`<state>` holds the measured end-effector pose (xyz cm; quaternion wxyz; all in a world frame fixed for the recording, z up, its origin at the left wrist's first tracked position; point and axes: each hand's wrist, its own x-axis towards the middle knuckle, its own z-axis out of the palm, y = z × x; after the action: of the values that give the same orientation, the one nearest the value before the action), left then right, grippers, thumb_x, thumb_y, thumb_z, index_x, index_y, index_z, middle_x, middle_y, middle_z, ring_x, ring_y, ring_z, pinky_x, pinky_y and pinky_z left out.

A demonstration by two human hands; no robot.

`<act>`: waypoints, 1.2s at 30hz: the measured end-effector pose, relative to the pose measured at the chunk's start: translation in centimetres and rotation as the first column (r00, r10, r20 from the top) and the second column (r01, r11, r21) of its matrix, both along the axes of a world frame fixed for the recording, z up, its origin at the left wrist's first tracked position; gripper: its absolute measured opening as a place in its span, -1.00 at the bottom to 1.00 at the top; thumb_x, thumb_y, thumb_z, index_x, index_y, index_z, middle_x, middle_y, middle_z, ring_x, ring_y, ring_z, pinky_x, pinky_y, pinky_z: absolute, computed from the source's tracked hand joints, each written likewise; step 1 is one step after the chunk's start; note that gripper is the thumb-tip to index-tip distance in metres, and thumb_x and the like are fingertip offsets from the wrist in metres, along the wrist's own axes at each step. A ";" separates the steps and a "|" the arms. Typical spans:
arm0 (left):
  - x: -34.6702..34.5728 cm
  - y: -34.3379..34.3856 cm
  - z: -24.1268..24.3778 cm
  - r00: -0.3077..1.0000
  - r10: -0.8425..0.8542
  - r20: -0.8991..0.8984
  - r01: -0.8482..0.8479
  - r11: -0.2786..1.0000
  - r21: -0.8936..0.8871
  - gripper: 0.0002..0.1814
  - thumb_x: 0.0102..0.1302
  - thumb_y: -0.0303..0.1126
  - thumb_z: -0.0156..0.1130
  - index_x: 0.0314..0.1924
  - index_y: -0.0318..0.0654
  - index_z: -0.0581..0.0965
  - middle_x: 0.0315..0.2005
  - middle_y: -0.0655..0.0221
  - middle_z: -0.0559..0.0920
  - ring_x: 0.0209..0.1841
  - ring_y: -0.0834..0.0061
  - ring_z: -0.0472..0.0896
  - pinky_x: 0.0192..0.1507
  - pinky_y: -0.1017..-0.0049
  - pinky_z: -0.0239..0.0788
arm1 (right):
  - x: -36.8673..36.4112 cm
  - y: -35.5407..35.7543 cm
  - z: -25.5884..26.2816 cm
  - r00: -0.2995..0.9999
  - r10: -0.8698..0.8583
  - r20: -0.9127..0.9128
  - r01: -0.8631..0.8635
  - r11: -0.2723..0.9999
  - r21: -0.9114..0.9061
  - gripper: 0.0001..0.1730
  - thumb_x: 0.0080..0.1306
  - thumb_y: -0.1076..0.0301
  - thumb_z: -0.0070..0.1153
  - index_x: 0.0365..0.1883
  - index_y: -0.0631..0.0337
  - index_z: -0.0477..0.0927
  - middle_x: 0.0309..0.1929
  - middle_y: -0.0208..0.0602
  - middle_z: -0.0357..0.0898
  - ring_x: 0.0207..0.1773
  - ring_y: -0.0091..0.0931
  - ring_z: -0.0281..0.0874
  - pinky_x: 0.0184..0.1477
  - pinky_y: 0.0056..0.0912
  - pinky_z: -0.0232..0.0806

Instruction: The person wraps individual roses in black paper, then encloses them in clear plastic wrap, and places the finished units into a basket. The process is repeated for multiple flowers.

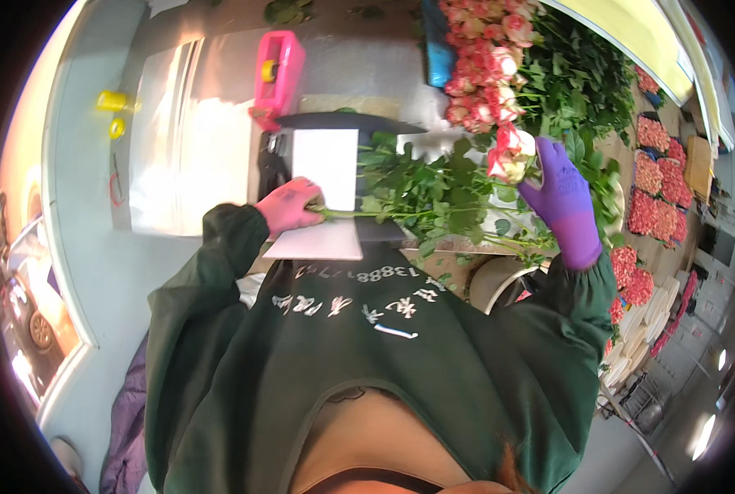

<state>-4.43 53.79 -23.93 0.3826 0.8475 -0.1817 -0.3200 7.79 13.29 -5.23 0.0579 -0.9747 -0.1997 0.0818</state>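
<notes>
My left hand (292, 207), in a pink glove, is closed round the green stem end of a rose, over white paper sheets (325, 167). Its stem (404, 214) runs right across leafy rose stems (444, 185). My right hand (556, 191), in a purple glove, is beside pink and white rose heads (511, 153); the fingers curve around the near side of the blooms, and whether they grip one cannot be told. More pink roses (475, 68) lie in a pile farther back on the metal table.
A pink tape dispenser (278, 74) stands behind the paper. Clear plastic sheets (188, 142) lie at the left, near yellow tape rolls (117, 128). Dark green foliage (577, 74) lies at the back right. A white bucket (497, 278) stands below the table edge, with bundled roses (657, 185) farther right.
</notes>
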 end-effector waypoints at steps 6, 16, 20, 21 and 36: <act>-0.7 0.9 -2.1 0.998 0.046 0.046 -0.043 0.997 -0.058 -0.59 0.20 -0.15 0.22 -0.10 -0.35 0.57 -0.14 -0.01 0.56 0.03 0.04 0.51 0.10 0.23 0.34 | -3.5 14.2 -6.8 0.808 0.477 -0.345 -0.358 0.864 0.355 -0.25 0.14 0.20 0.31 0.28 0.19 0.33 -0.04 0.05 0.55 -0.06 -0.06 0.56 -0.06 -0.09 0.43; -3.2 0.4 -0.7 0.821 0.570 0.033 -0.571 0.820 0.047 -0.21 -0.11 -0.03 0.53 0.08 -0.33 0.47 -0.05 -0.01 0.49 0.07 0.06 0.47 0.13 0.24 0.30 | -5.3 19.6 -20.7 0.773 0.503 -0.387 -0.359 0.849 0.387 -0.19 0.11 0.09 0.26 0.28 0.25 0.31 0.04 0.05 0.53 0.01 -0.13 0.58 -0.01 -0.16 0.44; -2.9 0.6 -0.3 0.839 0.543 0.026 -0.544 0.838 0.052 -0.18 -0.10 -0.05 0.54 0.13 -0.33 0.44 -0.04 0.01 0.48 0.10 0.07 0.44 0.17 0.23 0.26 | -6.2 20.4 -19.5 0.789 0.468 -0.398 -0.384 0.881 0.276 -0.20 0.11 0.08 0.24 0.29 0.24 0.33 0.03 0.01 0.55 0.01 -0.14 0.58 -0.01 -0.16 0.45; -2.1 0.4 0.2 0.854 0.519 0.041 -0.520 0.852 0.059 -0.18 -0.09 -0.06 0.53 0.14 -0.33 0.44 -0.04 0.01 0.49 0.11 0.07 0.44 0.17 0.22 0.26 | -6.2 20.1 -19.5 0.808 0.451 -0.378 -0.373 0.890 0.264 -0.20 0.11 0.08 0.23 0.29 0.25 0.33 0.02 0.01 0.55 0.00 -0.14 0.58 -0.01 -0.16 0.45; 2.7 -0.3 0.7 0.978 0.074 0.197 -0.089 0.994 0.063 -0.48 0.03 -0.25 0.39 -0.01 -0.33 0.51 -0.13 0.03 0.55 -0.02 0.01 0.51 0.04 0.21 0.35 | 1.3 0.3 -15.0 0.994 0.103 -0.044 -0.100 0.993 0.067 -0.87 0.26 0.27 0.09 -0.24 0.00 0.60 -0.35 -0.26 0.61 -0.21 -0.25 0.60 -0.30 -0.12 0.43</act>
<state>-1.72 53.53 -23.18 0.3450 0.8947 -0.1717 -0.2260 9.11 13.60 -20.19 0.0898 -0.9587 -0.2502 0.1011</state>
